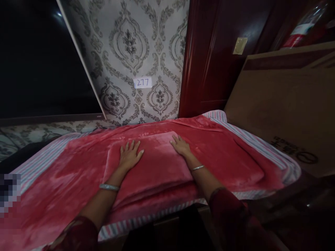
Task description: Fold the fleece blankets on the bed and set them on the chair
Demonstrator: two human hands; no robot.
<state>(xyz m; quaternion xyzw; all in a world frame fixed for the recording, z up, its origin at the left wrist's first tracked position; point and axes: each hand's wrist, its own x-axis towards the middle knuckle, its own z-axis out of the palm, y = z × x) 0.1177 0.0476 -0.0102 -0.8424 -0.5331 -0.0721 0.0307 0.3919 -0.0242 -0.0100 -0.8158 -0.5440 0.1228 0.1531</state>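
Note:
A plush red blanket [154, 164], folded into a thick rectangular stack, lies before me. My left hand [130, 154] rests flat on its upper left part, fingers spread. Near the stack's far right corner, my right hand [181, 145] presses down with its fingers stretched out. Neither hand grips anything. Beneath and around the stack, more red plush fabric [227, 157] spreads to both sides, with a raised flat fold on the right. A striped cloth [240, 134] shows under the red fabric along its edges.
A dark television screen [44, 62] stands at the left. Patterned wallpaper [157, 45] with a paper label [142, 82] reading 277 is behind. To the right, a large cardboard box [285, 97] leans beside a dark red wooden door [206, 52]; a bottle [300, 29] shows above it.

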